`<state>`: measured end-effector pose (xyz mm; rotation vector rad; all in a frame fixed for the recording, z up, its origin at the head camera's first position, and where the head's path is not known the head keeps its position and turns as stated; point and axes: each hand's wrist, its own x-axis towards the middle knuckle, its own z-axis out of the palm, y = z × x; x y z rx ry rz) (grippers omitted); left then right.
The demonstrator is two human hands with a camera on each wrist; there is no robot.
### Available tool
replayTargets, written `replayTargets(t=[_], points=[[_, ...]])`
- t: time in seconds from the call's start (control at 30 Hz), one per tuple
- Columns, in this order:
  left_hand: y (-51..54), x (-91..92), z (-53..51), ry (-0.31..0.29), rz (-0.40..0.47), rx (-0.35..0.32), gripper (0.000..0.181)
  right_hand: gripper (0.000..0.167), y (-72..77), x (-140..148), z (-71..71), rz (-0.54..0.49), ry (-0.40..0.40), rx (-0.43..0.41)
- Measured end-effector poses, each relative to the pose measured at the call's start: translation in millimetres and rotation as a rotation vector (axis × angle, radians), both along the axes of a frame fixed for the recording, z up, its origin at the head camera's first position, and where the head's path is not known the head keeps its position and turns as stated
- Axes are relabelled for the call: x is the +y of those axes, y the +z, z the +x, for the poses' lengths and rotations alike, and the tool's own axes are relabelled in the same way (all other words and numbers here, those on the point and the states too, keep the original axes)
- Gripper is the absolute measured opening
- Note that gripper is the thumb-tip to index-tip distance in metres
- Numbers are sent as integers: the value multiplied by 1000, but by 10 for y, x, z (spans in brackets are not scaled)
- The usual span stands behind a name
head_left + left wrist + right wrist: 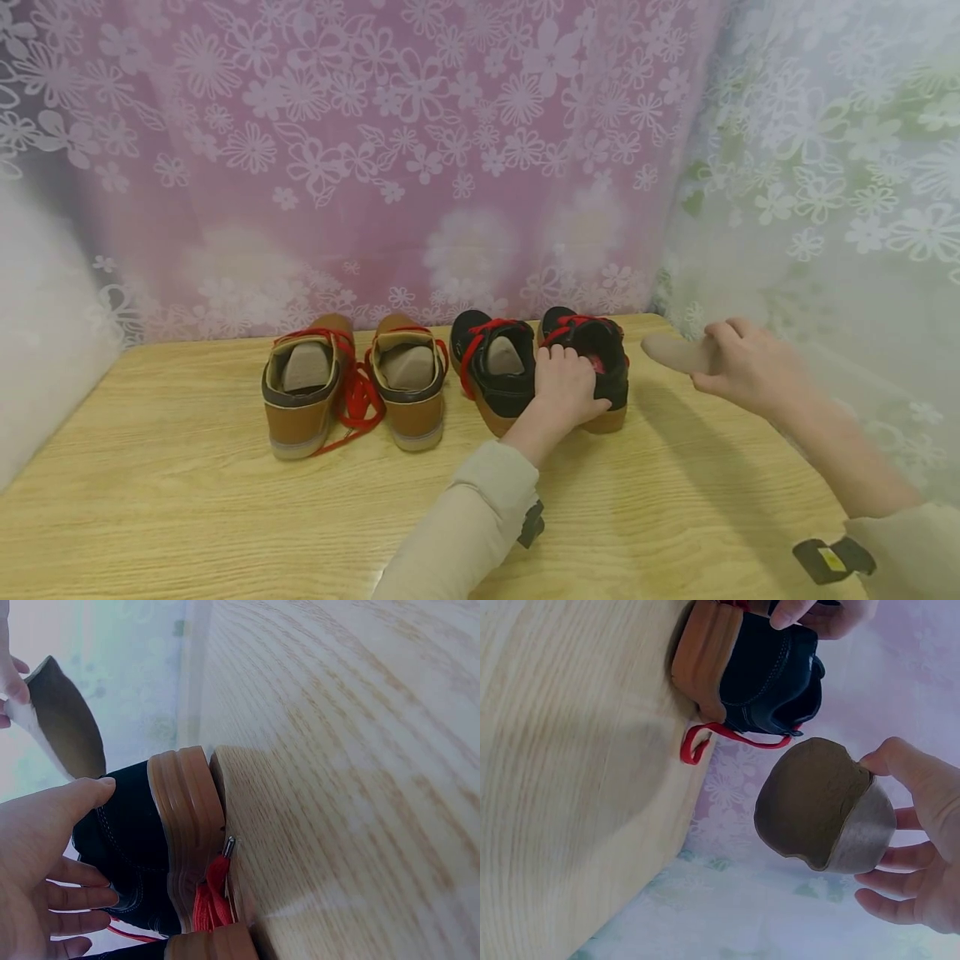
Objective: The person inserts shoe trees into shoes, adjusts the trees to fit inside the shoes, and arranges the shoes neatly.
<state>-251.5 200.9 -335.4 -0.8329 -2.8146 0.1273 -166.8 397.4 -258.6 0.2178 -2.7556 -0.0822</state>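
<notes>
My left hand grips the rightmost black shoe at its heel and left side; in the left wrist view the thumb lies on the heel and the fingers along the side. To the right of that shoe, my right hand pinches a hollow grey-brown moulded paper shoe insert above the table. The insert is apart from the shoe, its hollow side facing the right wrist camera. Another black shoe with red laces stands just left, a similar insert inside it.
Two tan shoes with red laces stand further left, each with an insert inside. Loose red laces lie between them. The wood-grain table meets a flowered pink curtain behind and a pale flowered sheet at right.
</notes>
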Motion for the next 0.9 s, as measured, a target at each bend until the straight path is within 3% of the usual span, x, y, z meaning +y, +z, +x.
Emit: replayTargets(t=[0.53,0.9], points=[[-16,-7,-32,-6,6,13,62,53,194,-47,-99,53,126,89],[-20,-16,-26,-15,4,11,61,53,234,-73,-162,47,187,141]])
